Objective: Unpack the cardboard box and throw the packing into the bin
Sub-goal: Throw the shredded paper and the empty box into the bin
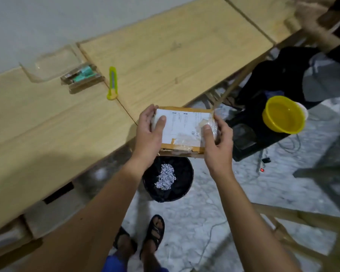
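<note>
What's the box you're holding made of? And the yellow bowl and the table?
The box looks like brown cardboard, matte, with a white paper label and shiny clear tape that glints near the right hand. The yellow bowl seems plastic: smooth, glossy, evenly coloured. The table looks like pale wood with visible grain lines, though it may be a printed laminate.

Two hands: left (148, 134), right (218, 143). One box (185, 128). One bin (168, 178), with one heap of shreds (165, 178) inside. One knife (112, 83). One clear tray (53, 64). One yellow bowl (283, 114). Two sandals (154, 233).
</note>
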`<move>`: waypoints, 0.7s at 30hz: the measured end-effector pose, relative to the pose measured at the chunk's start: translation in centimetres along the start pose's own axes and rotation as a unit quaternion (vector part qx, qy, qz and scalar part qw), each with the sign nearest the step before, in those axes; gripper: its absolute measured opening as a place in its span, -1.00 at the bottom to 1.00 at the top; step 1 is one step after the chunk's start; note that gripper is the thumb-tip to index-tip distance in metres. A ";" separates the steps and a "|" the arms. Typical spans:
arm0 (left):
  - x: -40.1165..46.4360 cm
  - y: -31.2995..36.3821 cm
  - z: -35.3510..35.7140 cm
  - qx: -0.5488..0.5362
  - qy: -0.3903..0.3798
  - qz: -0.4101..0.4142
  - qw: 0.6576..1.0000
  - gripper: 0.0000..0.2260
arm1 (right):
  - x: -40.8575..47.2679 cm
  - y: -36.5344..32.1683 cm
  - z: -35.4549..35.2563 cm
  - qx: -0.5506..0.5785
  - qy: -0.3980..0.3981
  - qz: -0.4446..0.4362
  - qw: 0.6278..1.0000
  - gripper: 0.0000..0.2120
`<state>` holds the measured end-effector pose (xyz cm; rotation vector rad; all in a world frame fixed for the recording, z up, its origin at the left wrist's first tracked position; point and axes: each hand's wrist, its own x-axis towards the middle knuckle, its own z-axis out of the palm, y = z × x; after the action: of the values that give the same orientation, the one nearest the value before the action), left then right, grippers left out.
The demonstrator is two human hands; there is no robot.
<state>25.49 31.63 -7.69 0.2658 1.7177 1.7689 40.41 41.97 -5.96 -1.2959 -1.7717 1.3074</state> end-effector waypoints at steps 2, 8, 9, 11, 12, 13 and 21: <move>-0.8 -2.3 0.9 0.016 -0.016 -0.021 1.000 -0.64 | -0.6 2.2 -1.4 0.007 0.010 0.022 1.000 -0.66; -2.2 -7.6 1.0 0.090 -0.038 -0.078 0.992 -0.62 | -2.3 8.2 -2.1 0.014 -0.008 0.085 0.996 -0.63; -2.6 -7.6 1.1 0.102 -0.043 -0.083 0.990 -0.58 | -2.5 8.9 -2.0 0.011 -0.011 0.095 0.995 -0.63; -3.1 -8.0 1.0 0.131 -0.057 -0.092 0.985 -0.49 | -2.9 10.1 -1.8 0.004 -0.019 0.120 0.993 -0.60; -3.1 -8.2 0.7 0.152 -0.057 -0.094 0.982 -0.46 | -3.0 10.5 -1.7 -0.003 -0.024 0.132 0.991 -0.58; -3.0 -8.5 0.4 0.173 -0.052 -0.093 0.979 -0.44 | -3.2 11.0 -1.6 -0.016 -0.030 0.139 0.990 -0.56; -1.2 -8.5 -1.9 0.187 -0.098 -0.050 0.976 -0.41 | -3.3 11.6 -0.1 -0.007 -0.098 0.134 0.986 -0.60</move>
<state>27.95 28.78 -15.65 0.4898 1.8731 1.2930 45.86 39.48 -16.46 -1.4983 -1.7843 1.6220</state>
